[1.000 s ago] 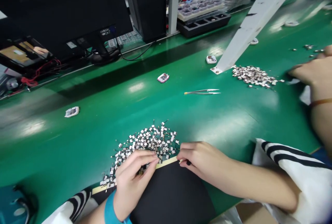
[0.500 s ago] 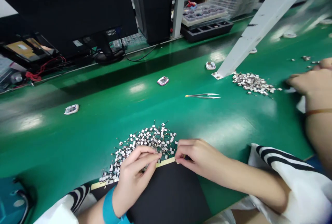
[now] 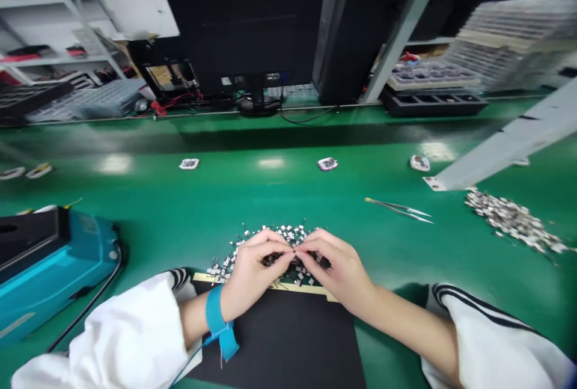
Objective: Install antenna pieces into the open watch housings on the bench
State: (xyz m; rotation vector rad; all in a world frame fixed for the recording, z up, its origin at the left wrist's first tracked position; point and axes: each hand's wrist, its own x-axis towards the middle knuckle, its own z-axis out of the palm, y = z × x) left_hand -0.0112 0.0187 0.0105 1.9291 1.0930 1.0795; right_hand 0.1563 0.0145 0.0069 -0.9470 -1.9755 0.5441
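Note:
My left hand (image 3: 255, 266) and my right hand (image 3: 340, 266) meet fingertip to fingertip above a pile of small white parts with thin dark leads (image 3: 225, 267). Both are closed in a pinch, thumb against index finger. Whatever lies between the tips is too small to make out, though a dark speck shows there. Under my wrists lies a black mat (image 3: 288, 335), edged along its far side by a pale yellow strip (image 3: 300, 287). A blue wrist strap (image 3: 215, 312) with a thin cord circles my left wrist.
Tweezers (image 3: 399, 208) lie right of the pile. Farther right are a second heap of small parts (image 3: 511, 217) and a slanted white post (image 3: 505, 136). A blue machine (image 3: 85, 257) stands at left. Small white casings (image 3: 327, 164) line the bench before a monitor (image 3: 252, 28).
The view has swung left and up. My right hand has left the yellow strip and come against my left fingertips. The other person's hand at right has gone out of view.

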